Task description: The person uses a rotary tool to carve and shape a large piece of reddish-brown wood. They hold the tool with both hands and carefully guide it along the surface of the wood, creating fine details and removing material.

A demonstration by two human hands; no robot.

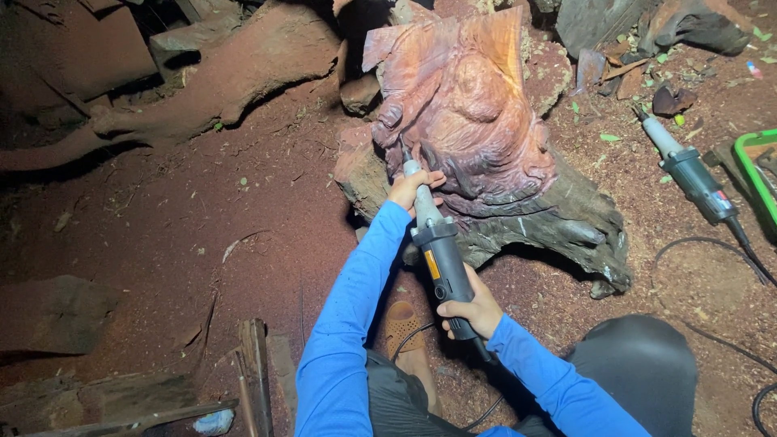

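A large reddish wood carving [469,105] stands upright on a dark root base [558,226], lit from above. I hold a long grey die grinder [439,259] with both hands. My left hand [411,188] grips its slim silver neck near the tip, which touches the carving's lower left side. My right hand [471,309] is wrapped round the rear of the grinder's body, where its black cord leaves. Both my arms are in bright blue sleeves.
A second grey grinder [688,171] lies on the sawdust-covered ground at the right, its cord [712,243] looping nearby. A green frame [757,174] sits at the right edge. Rough logs [218,81] lie behind; planks [255,372] at lower left.
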